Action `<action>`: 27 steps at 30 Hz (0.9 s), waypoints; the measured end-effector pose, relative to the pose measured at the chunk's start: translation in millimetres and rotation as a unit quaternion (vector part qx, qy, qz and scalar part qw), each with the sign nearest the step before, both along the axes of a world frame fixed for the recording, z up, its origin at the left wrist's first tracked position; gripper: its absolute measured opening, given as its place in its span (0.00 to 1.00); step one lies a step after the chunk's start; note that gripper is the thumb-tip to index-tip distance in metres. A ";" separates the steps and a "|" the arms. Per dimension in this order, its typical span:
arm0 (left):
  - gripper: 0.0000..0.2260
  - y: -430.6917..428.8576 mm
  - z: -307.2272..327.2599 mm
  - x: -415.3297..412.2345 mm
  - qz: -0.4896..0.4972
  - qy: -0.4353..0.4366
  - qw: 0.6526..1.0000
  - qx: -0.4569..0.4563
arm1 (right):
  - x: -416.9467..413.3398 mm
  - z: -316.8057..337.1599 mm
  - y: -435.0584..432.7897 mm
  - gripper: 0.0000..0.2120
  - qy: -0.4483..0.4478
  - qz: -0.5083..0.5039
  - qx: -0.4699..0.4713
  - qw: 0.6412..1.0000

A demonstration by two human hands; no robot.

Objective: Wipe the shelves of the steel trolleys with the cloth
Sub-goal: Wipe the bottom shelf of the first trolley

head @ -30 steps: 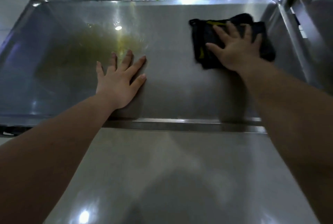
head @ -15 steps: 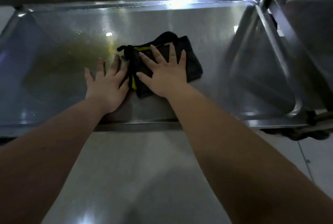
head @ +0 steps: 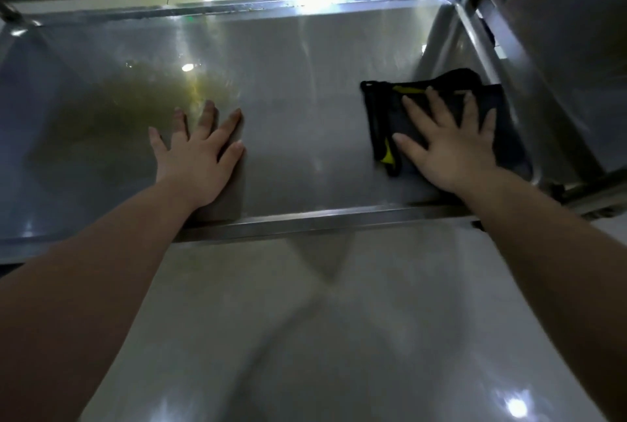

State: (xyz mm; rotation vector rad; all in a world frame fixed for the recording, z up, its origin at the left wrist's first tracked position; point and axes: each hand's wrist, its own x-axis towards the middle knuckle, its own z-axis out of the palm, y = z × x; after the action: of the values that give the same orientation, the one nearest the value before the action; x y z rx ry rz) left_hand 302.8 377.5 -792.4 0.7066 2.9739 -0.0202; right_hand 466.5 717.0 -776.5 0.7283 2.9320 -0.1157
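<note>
A steel trolley shelf (head: 305, 109) with a raised rim fills the upper half of the view. A dark cloth (head: 383, 116) with yellow trim lies flat on the shelf's right end. My right hand (head: 451, 147) presses down on the cloth with straight, spread fingers. My left hand (head: 200, 153) rests flat on the bare steel left of centre, fingers spread, holding nothing. A yellowish-green smear (head: 135, 109) shows on the shelf beyond and left of my left hand.
The trolley's slanted steel upright (head: 488, 41) rises at the shelf's right end, close to the cloth. A second steel trolley shelf (head: 570, 48) lies further right. The shelf's front rim (head: 322, 221) crosses the middle. Shiny pale floor (head: 339, 337) lies below.
My right hand has slid the cloth from beside my left hand back to the shelf's right end. My left hand has stayed flat in the same place.
</note>
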 end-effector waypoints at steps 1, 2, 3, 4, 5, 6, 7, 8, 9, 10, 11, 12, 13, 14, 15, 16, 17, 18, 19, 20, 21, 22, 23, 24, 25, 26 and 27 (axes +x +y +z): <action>0.25 -0.2 -0.5 -0.7 0.003 -0.001 1.000 -0.002 | -1.9 -0.3 -19.2 0.35 -0.001 0.014 0.000 1.000; 0.25 -0.3 -0.9 -1.3 0.006 -0.002 1.000 -0.001 | -6.0 -0.7 -40.1 0.35 0.000 0.029 0.002 1.000; 0.25 -0.4 -1.1 -2.0 0.005 -0.001 1.000 -0.001 | -11.0 -1.1 -63.0 0.34 -0.001 0.045 0.005 0.999; 0.25 -0.7 -1.0 -2.2 0.003 0.000 1.000 0.000 | -16.8 -0.9 -86.9 0.34 -0.002 0.063 0.006 0.998; 0.25 -1.2 -0.6 -2.0 0.001 0.001 1.000 0.000 | -21.8 -0.8 -110.2 0.33 -0.001 0.085 0.002 0.996; 0.25 -2.5 -0.1 -1.4 -0.001 0.001 1.000 0.000 | -25.1 -0.9 -131.8 0.33 -0.002 0.107 -0.004 0.994; 0.25 -3.8 0.4 -0.8 -0.003 0.001 1.000 0.001 | -27.1 -0.6 -148.8 0.33 -0.005 0.126 -0.010 0.992; 0.25 -5.0 0.7 -0.4 -0.003 0.001 1.000 0.002 | -27.4 -0.1 -158.9 0.33 -0.008 0.136 -0.015 0.991; 0.25 -5.8 0.5 -0.4 -0.003 -0.002 1.000 0.004 | -26.9 0.6 -161.5 0.33 -0.009 0.140 -0.020 0.990; 0.25 -6.4 0.0 -1.0 -0.003 -0.005 1.000 0.006 | -25.2 1.7 -157.3 0.33 -0.006 0.143 -0.022 0.989; 0.25 -6.9 -0.4 -1.8 -0.002 -0.007 1.000 0.007 | -22.5 3.0 -148.4 0.34 -0.001 0.148 -0.022 0.989; 0.25 -7.2 -0.7 -2.4 -0.001 -0.007 1.000 0.007 | -18.6 4.2 -135.7 0.34 0.005 0.151 -0.017 0.988; 0.25 -7.2 -0.9 -2.7 0.000 -0.006 1.000 0.007 | -13.2 4.9 -119.2 0.34 0.007 0.145 -0.010 0.989; 0.25 -7.2 -0.8 -2.3 0.001 -0.006 1.000 0.007 | -6.5 4.8 -99.3 0.34 0.008 0.125 -0.003 0.992; 0.25 -7.2 0.0 -1.8 0.001 -0.006 1.000 0.009 | 2.4 4.5 -76.6 0.34 0.005 0.093 0.004 0.996; 0.25 -7.4 1.0 -0.6 0.000 -0.007 1.000 0.010 | 13.9 5.0 -53.1 0.34 -0.004 0.050 0.008 0.999; 0.25 -7.2 2.3 0.3 0.000 -0.010 1.000 0.011 | 26.0 6.5 -30.8 0.35 -0.015 0.002 0.008 1.000; 0.25 -6.8 4.0 1.4 0.000 -0.012 1.000 0.011 | 37.5 8.3 -12.3 0.37 -0.028 -0.044 0.006 0.999; 0.25 -6.3 5.2 2.9 0.001 -0.013 1.000 0.009 | 47.0 9.8 -0.3 0.39 -0.040 -0.079 0.004 0.996; 0.25 -5.7 6.0 4.1 0.001 -0.012 1.000 0.007 | 53.0 11.1 5.5 0.39 -0.051 -0.098 0.004 0.994; 0.25 -5.3 6.7 5.2 0.001 -0.011 1.000 0.005 | 54.6 11.7 4.4 0.39 -0.061 -0.108 0.004 0.992; 0.25 -4.9 6.9 6.8 0.002 -0.012 1.000 0.005 | 52.5 11.6 -2.8 0.38 -0.067 -0.115 0.002 0.991; 0.25 -4.9 7.0 7.9 0.003 -0.013 1.000 0.004 | 47.4 11.7 -15.1 0.36 -0.067 -0.116 0.000 0.991; 0.25 -5.5 7.6 8.2 0.003 -0.015 1.000 0.004 | 39.8 11.6 -32.1 0.34 -0.063 -0.105 0.000 0.992; 0.25 -6.4 8.9 7.6 0.005 -0.021 1.000 0.003 | 30.3 11.3 -53.7 0.33 -0.056 -0.081 0.002 0.995; 0.25 -7.3 10.8 6.2 0.009 -0.032 0.999 0.005 | 19.7 11.4 -80.0 0.33 -0.048 -0.047 0.003 0.998; 0.24 -8.1 13.1 4.3 0.012 -0.048 0.999 0.009 | 7.6 11.6 -109.4 0.33 -0.042 -0.011 -0.001 0.999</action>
State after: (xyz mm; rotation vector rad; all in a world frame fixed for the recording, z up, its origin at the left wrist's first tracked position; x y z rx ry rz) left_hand 307.0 369.3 -779.3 0.6556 2.8945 0.0421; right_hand 474.1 607.6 -764.9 0.7461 2.8441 -0.0882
